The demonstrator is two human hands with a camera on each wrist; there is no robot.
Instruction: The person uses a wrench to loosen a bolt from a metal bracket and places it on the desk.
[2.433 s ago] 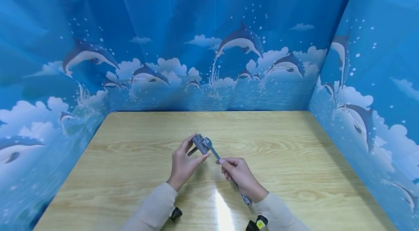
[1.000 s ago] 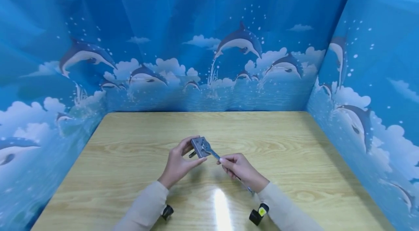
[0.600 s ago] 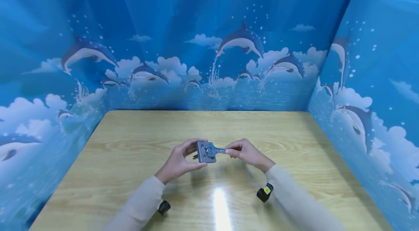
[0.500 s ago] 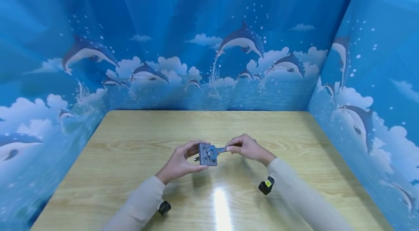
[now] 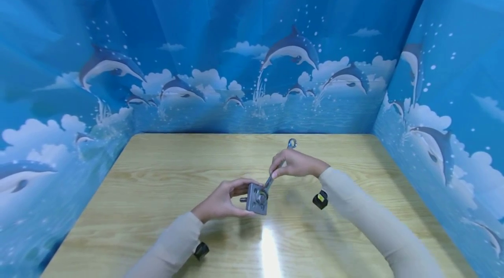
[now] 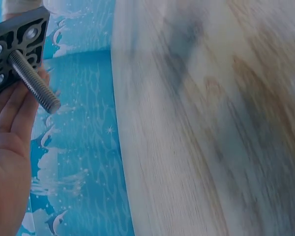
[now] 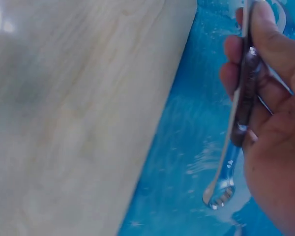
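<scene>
Between thumb and fingertips my left hand [image 5: 220,201] grips a square grey metal plate [image 5: 252,208] by its edges, raised off the table. A threaded bolt [image 6: 34,81] sticks out from the plate's back, with holes at the corners seen in the left wrist view. My right hand [image 5: 295,163] pinches a shiny combination or ring spanner [image 5: 269,183] along its shaft. One end of the spanner overlaps the bolt head at the centre of the plate's front. Its free ring end [image 7: 221,197] points up and away, past the right hand.
A light wood-grain table [image 5: 165,160] lies beneath both hands. Blue dolphin-print curtains [image 5: 220,50] stand at its back and both sides. Black wrist cameras [image 5: 320,199] hang from the sleeves.
My right hand has swung the spanner from the lower right, past level, to the upper right, anticlockwise in the head view. The left hand and plate have shifted right and down, turning the front into view.
</scene>
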